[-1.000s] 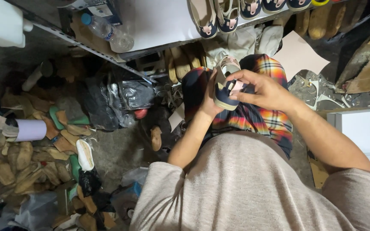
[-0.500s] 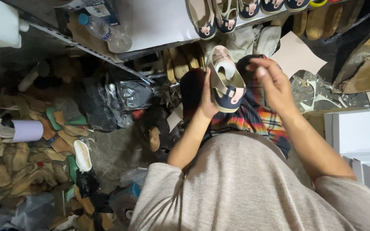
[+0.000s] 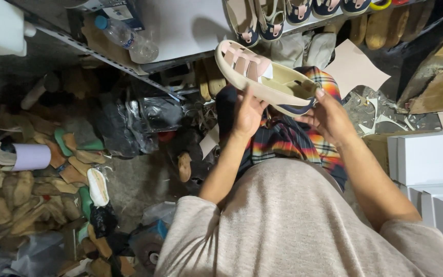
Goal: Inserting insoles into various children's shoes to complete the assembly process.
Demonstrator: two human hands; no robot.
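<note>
Both hands hold one beige sandal (image 3: 262, 77) with pink straps and a dark blue heel, raised over my lap with its footbed facing me. My left hand (image 3: 247, 114) grips its underside near the middle. My right hand (image 3: 329, 117) clasps the dark heel end. Below the sandal lie my plaid trousers (image 3: 293, 143).
Several finished sandals (image 3: 262, 20) line a white shelf at the top. A plastic bottle (image 3: 126, 38) lies on a metal rack. Cork footbeds and soles (image 3: 37, 190) pile up at left, beside a white cup (image 3: 31, 156). White boxes (image 3: 431, 164) stack at right.
The sandal has been turned from its dark heel end facing me to lying lengthwise with straps showing. Both hands shifted along it; my right hand took the heel.
</note>
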